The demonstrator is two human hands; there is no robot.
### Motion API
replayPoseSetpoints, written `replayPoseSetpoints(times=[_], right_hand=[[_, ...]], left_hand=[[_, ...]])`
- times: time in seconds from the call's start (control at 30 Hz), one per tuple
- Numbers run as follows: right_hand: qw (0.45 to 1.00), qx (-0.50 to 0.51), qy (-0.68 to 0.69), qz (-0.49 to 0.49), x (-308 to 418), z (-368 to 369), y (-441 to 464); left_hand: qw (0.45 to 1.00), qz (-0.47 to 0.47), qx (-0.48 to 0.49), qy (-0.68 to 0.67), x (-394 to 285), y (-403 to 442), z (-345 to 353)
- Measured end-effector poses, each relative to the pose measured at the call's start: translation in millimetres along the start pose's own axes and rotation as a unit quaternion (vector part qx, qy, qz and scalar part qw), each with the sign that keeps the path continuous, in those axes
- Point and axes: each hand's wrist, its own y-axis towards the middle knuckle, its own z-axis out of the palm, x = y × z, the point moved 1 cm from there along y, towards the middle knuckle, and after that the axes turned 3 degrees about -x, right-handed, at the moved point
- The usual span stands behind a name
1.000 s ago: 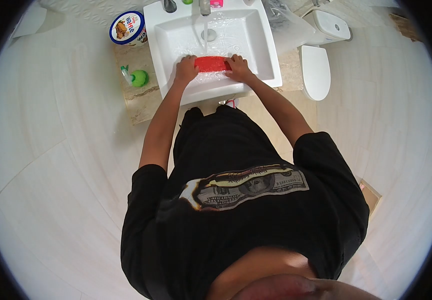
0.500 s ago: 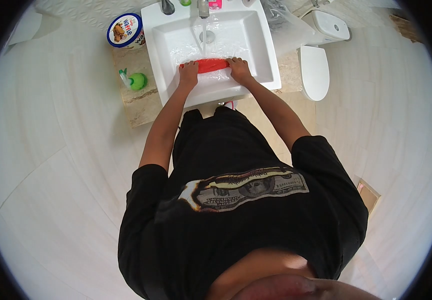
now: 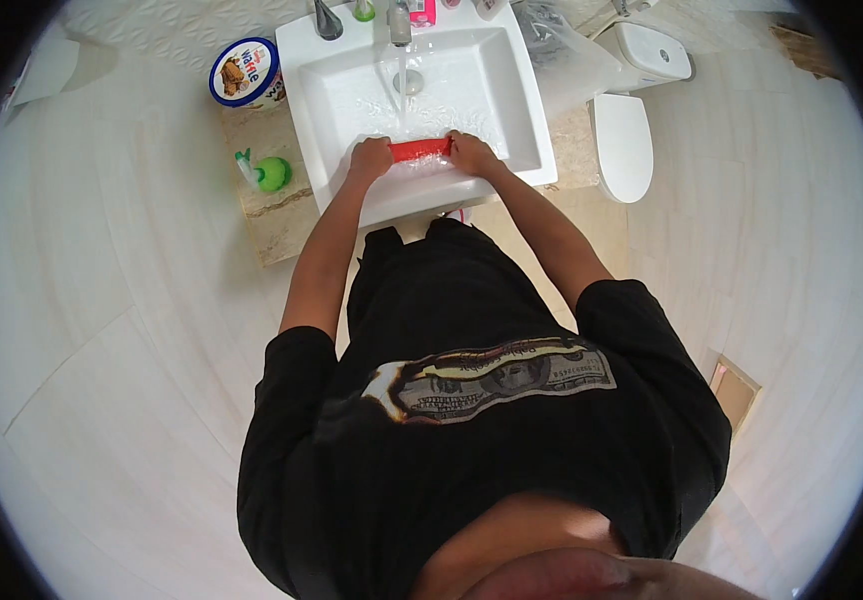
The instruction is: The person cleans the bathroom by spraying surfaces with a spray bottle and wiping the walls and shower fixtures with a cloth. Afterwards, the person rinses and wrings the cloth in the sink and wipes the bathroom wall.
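A wet red cloth (image 3: 421, 150) is stretched between my two hands, low inside the white sink (image 3: 316, 130). My left hand (image 3: 372, 158) is closed around its left end, and my right hand (image 3: 473, 154) grips the right end. Only the middle of the cloth shows; both ends are hidden in my fingers. Water runs from the faucet (image 3: 400, 28) into the basin on the far side of the cloth, near the drain (image 3: 409, 83).
Left of the sink, a round waffle tub (image 3: 246, 72) and a green spray bottle (image 3: 273, 174) stand on the stone counter (image 3: 270, 238). A dark dispenser (image 3: 328, 20) and a pink item (image 3: 423, 12) sit along the back rim. To the right are a plastic bag (image 3: 562, 60) and a toilet (image 3: 624, 148).
Both hands have drawn the cloth toward me, away from the water stream. They have closed tighter, and the visible stretch of cloth is shorter and narrower.
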Motion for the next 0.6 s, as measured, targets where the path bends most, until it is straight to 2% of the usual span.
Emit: replayPoseSetpoints(times=[0.1, 0.2, 0.3, 0.33, 0.4, 0.43, 0.5, 0.53, 0.57, 0.6], right_hand=[[0.999, 0.009, 0.030, -0.020, -9.5, 3.6, 7.4], [0.999, 0.007, -0.005, -0.038, 17.8, -21.9, -8.2], [0.997, -0.044, 0.065, 0.001, 33.5, -35.3, -14.4], [0.991, -0.079, 0.103, 0.021, 35.2, -37.0, -14.8], [0.971, -0.151, 0.177, 0.059, 34.2, -40.9, -13.4], [0.965, -0.145, 0.207, 0.074, 34.4, -45.2, -12.7], [0.949, -0.134, 0.267, 0.102, 35.7, -54.3, -11.1], [0.950, -0.180, 0.251, 0.049, 37.4, -57.4, -12.5], [0.945, -0.150, 0.281, 0.078, 36.2, -61.5, -11.9], [0.937, -0.120, 0.310, 0.105, 34.3, -67.1, -9.7]], left_hand=[[0.993, -0.024, 0.033, -0.108, 14.0, 9.5, 11.5], [0.970, -0.031, -0.005, -0.239, 29.6, 17.3, 23.7], [0.887, -0.038, 0.065, -0.455, 37.6, 13.6, 17.9], [0.816, -0.057, 0.049, -0.574, 32.8, 7.5, 16.4], [0.789, -0.136, 0.130, -0.585, 10.0, -8.8, -25.6], [0.772, -0.174, 0.170, -0.587, -0.4, -16.2, -44.1], [0.847, -0.117, 0.167, -0.491, -7.0, -18.9, -51.9], [0.882, -0.090, 0.181, -0.426, -7.8, -19.1, -53.9], [0.911, -0.062, 0.194, -0.359, -8.3, -19.7, -55.9], [0.910, -0.033, 0.210, -0.357, -7.6, -22.4, -57.1]])
